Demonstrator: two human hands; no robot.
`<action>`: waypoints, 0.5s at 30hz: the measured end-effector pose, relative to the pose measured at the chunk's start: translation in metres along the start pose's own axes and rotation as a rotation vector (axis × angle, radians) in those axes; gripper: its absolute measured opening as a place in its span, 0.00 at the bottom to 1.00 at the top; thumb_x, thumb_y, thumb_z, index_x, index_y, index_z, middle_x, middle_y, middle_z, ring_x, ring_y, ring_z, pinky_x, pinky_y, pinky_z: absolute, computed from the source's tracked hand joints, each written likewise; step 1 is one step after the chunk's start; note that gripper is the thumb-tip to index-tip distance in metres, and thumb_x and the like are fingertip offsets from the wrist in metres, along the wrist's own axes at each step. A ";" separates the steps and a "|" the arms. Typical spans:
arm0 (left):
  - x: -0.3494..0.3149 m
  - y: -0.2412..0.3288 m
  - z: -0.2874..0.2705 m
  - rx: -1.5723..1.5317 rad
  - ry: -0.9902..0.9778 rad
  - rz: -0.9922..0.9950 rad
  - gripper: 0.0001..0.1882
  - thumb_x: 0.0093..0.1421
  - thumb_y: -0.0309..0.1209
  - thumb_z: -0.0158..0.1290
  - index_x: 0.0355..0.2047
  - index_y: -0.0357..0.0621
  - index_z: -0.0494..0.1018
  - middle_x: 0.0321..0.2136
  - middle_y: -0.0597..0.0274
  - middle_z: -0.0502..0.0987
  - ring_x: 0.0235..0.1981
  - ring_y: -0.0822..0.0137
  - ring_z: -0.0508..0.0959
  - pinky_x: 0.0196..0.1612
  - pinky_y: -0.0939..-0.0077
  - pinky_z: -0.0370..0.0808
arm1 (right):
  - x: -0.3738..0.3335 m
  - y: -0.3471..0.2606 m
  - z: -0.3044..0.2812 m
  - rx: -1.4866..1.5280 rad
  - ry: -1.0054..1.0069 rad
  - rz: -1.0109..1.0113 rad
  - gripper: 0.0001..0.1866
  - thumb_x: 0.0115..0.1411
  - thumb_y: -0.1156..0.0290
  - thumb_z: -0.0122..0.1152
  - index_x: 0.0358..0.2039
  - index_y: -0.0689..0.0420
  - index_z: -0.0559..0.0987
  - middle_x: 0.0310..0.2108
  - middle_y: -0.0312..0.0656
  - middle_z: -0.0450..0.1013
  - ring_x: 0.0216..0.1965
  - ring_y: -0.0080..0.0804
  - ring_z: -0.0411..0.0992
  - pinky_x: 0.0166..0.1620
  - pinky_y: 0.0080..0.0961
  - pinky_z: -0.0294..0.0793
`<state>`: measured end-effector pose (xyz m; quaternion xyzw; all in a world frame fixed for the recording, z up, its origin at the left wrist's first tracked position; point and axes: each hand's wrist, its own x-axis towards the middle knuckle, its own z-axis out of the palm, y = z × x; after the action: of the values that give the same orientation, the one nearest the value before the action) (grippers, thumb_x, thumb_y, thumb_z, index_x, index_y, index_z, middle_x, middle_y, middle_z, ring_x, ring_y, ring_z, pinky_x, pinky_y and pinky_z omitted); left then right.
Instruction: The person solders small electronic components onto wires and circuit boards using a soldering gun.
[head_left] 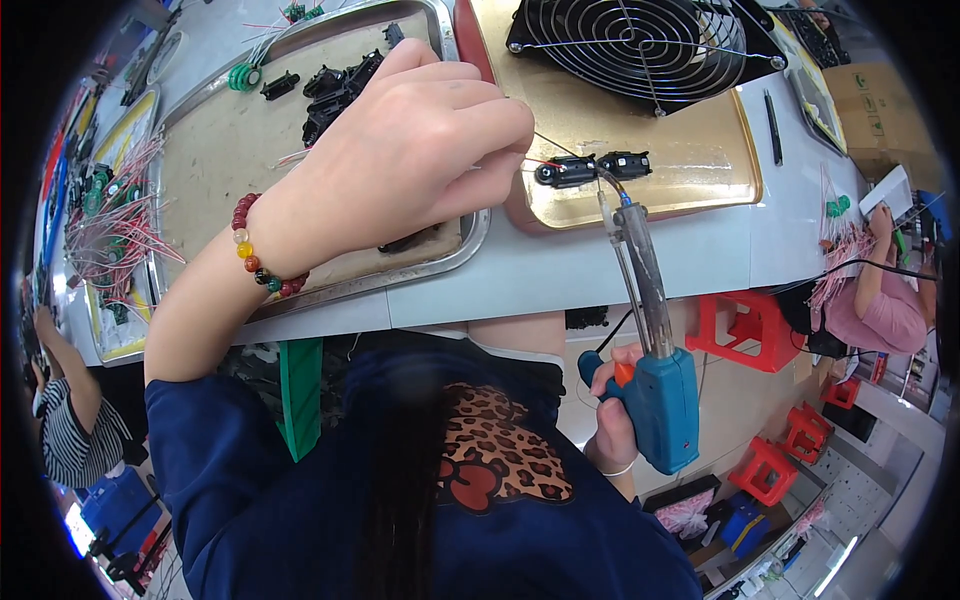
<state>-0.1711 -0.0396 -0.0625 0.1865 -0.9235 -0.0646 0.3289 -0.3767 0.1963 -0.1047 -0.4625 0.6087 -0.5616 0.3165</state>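
My right hand [614,425] is wrapped round the handle of a teal soldering gun [668,410] with an orange trigger. The gun's hot tip and its thin feed tube reach up to two small black plastic housings [567,172] lying end to end on a gold-coloured tray [690,195]. Just left of them my left hand [435,140] is closed in a pinch on a thin, straight tool or stiff wire, whose end slants down to the left housing. Fine red and white wires run to that housing from under the hand. My fingertips are mostly hidden behind the hand.
A black fan with a wire guard [640,45] stands behind the work. To the left, a metal tray [215,190] holds several black housings [335,95]. Bundles of red and white wires [110,220] lie farther left. A pen [773,128] lies right. Co-workers sit at both sides.
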 end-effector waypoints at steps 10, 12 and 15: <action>0.006 -0.026 -0.025 -0.355 -0.306 -0.422 0.15 0.56 0.37 0.59 0.35 0.38 0.71 0.25 0.65 0.66 0.26 0.73 0.64 0.29 0.79 0.64 | -0.001 0.002 0.001 0.108 0.049 0.044 0.25 0.51 0.58 0.65 0.42 0.65 0.74 0.34 0.44 0.72 0.25 0.26 0.71 0.29 0.20 0.67; 0.015 -0.021 -0.036 -0.381 -0.451 -0.453 0.15 0.56 0.37 0.60 0.34 0.38 0.70 0.23 0.66 0.65 0.24 0.74 0.64 0.28 0.79 0.63 | -0.001 0.004 0.003 0.153 0.051 0.042 0.26 0.51 0.58 0.65 0.44 0.65 0.73 0.37 0.45 0.71 0.26 0.27 0.71 0.29 0.20 0.67; 0.020 -0.010 -0.042 -0.366 -0.570 -0.452 0.15 0.54 0.36 0.61 0.31 0.38 0.69 0.20 0.67 0.63 0.21 0.74 0.62 0.24 0.78 0.61 | -0.003 0.009 -0.001 0.179 0.004 0.044 0.29 0.52 0.58 0.65 0.48 0.65 0.70 0.42 0.45 0.69 0.29 0.27 0.70 0.32 0.21 0.68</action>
<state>-0.1554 -0.0566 -0.0211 0.2979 -0.8867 -0.3477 0.0649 -0.3784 0.1990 -0.1133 -0.4181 0.5666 -0.6075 0.3675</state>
